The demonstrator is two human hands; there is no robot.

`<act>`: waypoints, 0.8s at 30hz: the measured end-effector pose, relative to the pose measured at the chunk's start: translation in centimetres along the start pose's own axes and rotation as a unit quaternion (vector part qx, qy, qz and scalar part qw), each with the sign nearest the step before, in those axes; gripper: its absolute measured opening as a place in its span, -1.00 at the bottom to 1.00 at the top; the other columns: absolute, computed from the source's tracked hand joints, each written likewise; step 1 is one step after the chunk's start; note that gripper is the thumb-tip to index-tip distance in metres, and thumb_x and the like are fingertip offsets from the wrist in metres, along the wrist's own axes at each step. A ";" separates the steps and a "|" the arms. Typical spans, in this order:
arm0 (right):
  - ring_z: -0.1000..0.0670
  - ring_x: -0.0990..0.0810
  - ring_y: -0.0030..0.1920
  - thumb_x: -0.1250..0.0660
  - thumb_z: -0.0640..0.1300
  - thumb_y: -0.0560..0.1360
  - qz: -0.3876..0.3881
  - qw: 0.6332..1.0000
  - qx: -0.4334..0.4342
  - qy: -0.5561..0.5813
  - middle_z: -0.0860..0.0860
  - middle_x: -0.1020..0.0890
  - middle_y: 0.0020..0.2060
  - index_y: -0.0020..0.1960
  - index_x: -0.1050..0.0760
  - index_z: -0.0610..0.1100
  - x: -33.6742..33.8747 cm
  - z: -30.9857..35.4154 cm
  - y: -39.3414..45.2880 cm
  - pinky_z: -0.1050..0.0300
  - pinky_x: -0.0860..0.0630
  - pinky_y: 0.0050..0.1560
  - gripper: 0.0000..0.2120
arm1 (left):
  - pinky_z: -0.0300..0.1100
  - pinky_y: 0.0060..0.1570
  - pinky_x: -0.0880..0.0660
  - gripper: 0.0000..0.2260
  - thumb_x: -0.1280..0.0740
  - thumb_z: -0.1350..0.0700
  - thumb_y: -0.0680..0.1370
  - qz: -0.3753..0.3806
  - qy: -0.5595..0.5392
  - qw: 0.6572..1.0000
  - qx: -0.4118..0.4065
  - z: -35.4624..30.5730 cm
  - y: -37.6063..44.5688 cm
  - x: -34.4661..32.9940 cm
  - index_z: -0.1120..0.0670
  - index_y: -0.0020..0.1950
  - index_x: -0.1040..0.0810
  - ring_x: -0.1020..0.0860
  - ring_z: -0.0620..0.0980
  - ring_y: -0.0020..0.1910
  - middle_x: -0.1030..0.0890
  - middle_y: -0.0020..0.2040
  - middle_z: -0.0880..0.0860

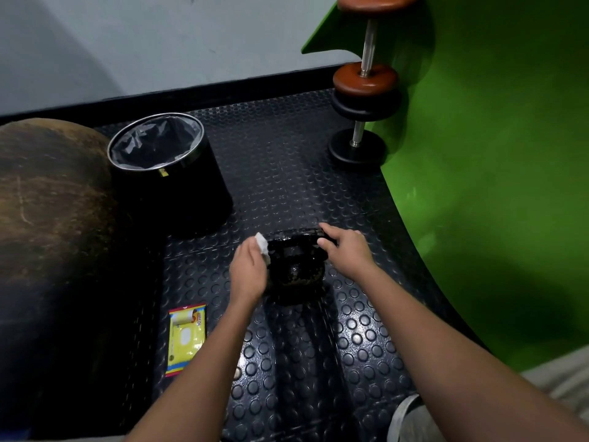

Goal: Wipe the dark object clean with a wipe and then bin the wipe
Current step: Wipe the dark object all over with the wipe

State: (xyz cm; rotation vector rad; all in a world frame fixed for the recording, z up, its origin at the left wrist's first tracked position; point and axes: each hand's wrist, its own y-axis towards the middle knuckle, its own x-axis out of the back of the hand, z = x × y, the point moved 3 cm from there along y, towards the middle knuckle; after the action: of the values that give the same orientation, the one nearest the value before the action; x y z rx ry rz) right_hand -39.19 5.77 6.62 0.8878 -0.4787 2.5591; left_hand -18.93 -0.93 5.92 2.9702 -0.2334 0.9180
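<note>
A black kettlebell [296, 269] stands on the studded rubber floor mat, its surface glossy and wet-looking. My left hand [250, 271] holds a white wipe [262, 247] against the kettlebell's left side. My right hand [345, 248] grips the right end of the kettlebell's handle from above. A black round bin [169, 173] with a clear liner and a metal rim stands to the far left of the kettlebell.
A yellow pack of wipes [186, 338] lies on the mat at the near left. A large brown ball [47, 218] fills the left side. Dumbbells [363, 90] lean on the green wall [494, 154] at the far right.
</note>
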 end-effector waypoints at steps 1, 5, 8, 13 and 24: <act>-0.08 -0.26 0.52 -0.31 -0.05 0.62 0.000 1.000 0.000 -0.001 0.04 -0.49 0.42 0.48 -0.42 0.02 0.0 0.0 0.0 0.07 -0.20 0.50 -0.57 | -0.18 0.01 -0.28 -0.60 0.03 -0.01 0.71 -0.003 -0.033 0.998 0.059 0.0 0.1 -0.1 0.14 0.22 -0.54 -0.45 -0.05 0.03 -0.48 0.03 -0.03; -0.06 -0.29 0.52 -0.32 -0.05 0.61 -0.002 1.000 -0.003 0.008 0.02 -0.49 0.42 0.47 -0.44 0.03 -0.2 -0.3 0.1 0.09 -0.21 0.50 -0.57 | -0.16 -0.04 -0.29 -0.63 0.01 0.04 0.68 -0.008 0.017 0.998 0.059 -0.9 1.1 -0.5 0.13 -0.03 -0.55 -0.48 0.01 -0.02 -0.56 -0.02 0.02; -0.06 -0.32 0.50 -0.33 -0.06 0.60 -0.007 1.000 0.000 -0.001 0.02 -0.52 0.39 0.46 -0.45 0.02 -0.2 -0.1 0.1 0.09 -0.24 0.50 -0.58 | -0.08 -0.05 -0.38 -0.69 -0.04 0.10 0.64 0.000 0.148 0.981 -0.127 -3.0 1.7 -1.3 0.01 -0.24 -0.45 -0.51 0.02 -0.14 -0.58 -0.19 0.01; -0.04 -0.39 0.46 -0.36 -0.07 0.59 -0.015 1.000 0.003 -0.004 0.02 -0.55 0.36 0.44 -0.47 0.00 -0.1 0.1 0.1 0.09 -0.28 0.49 -0.58 | -0.06 0.15 -0.38 -0.69 -0.03 0.05 0.66 0.038 0.269 0.929 -0.253 -5.9 0.6 -3.7 0.07 -0.01 -0.55 -0.50 0.01 -0.04 -0.57 -0.08 0.01; -0.07 -0.30 0.51 -0.33 -0.05 0.61 -0.003 1.000 -0.001 0.013 0.05 -0.50 0.41 0.47 -0.44 0.03 -0.1 -0.2 0.0 0.03 -0.22 0.53 -0.58 | -0.11 -0.18 -0.34 -0.50 0.04 -0.03 0.69 0.049 0.049 0.998 -0.006 0.3 2.8 0.1 0.16 -0.27 -0.51 -0.51 0.00 -0.18 -0.57 -0.22 0.03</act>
State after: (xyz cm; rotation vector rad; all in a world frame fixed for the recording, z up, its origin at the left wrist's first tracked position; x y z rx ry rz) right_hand -39.19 5.82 6.40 0.8515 -0.4711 2.5610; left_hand -19.14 -3.70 5.67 2.9160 -0.3829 1.0654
